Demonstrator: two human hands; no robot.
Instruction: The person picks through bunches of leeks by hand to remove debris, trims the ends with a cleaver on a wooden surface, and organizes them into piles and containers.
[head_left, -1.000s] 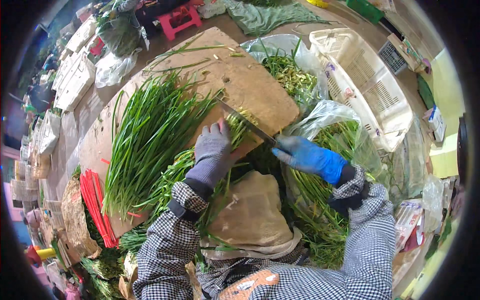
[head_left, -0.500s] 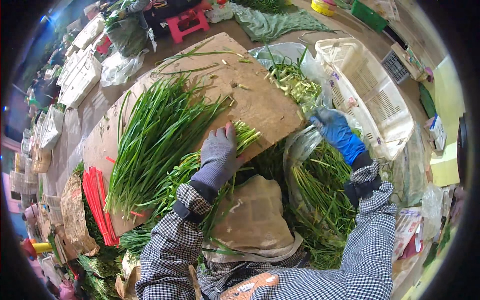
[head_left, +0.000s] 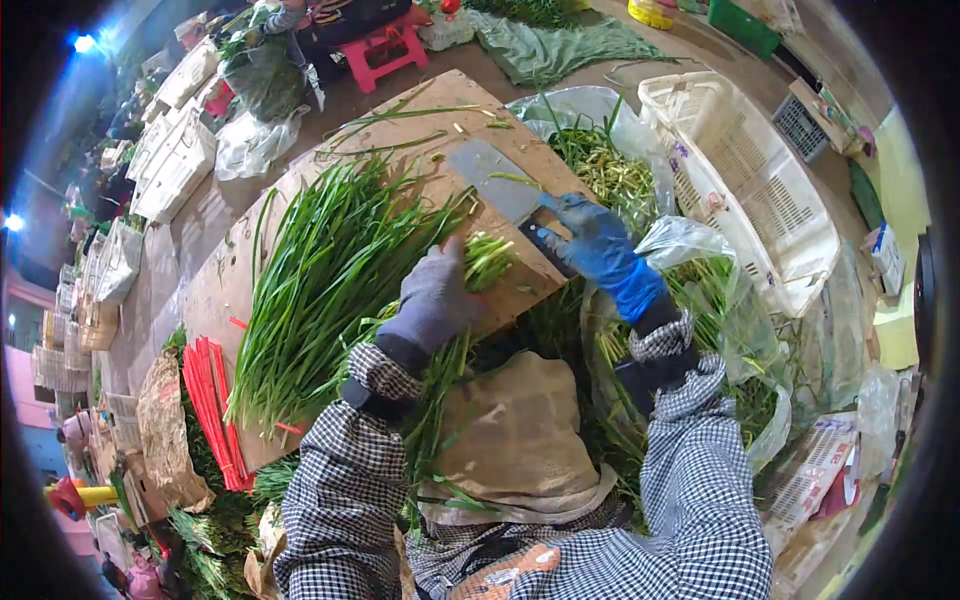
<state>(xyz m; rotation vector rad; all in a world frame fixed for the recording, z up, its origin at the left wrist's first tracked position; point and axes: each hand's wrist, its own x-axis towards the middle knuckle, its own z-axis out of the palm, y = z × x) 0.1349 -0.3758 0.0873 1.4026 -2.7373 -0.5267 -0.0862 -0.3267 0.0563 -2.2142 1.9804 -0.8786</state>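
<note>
My left hand (head_left: 437, 290), in a grey glove, is closed around a bunch of garlic chives (head_left: 488, 260). Their pale cut ends stick out to the right, and the green leaves trail down toward my lap. At the board's right edge my right hand (head_left: 600, 245), in a blue glove, grips the dark handle of a broad-bladed knife (head_left: 495, 178). Its grey blade lies over the wooden board (head_left: 560, 180), a green scrap on it. A large heap of long chives (head_left: 320, 270) covers the board's left half.
Red strips (head_left: 212, 415) lie at the board's left edge. Beyond my right hand, a clear plastic bag holds trimmed stalk ends (head_left: 615, 170). A white plastic crate (head_left: 745, 180) stands farther right. A person sits at the far side near a pink stool (head_left: 385, 52).
My right hand has moved left from beside the plastic bag to the board's edge. The knife blade now shows flat over the board. My left hand keeps its hold on the chives.
</note>
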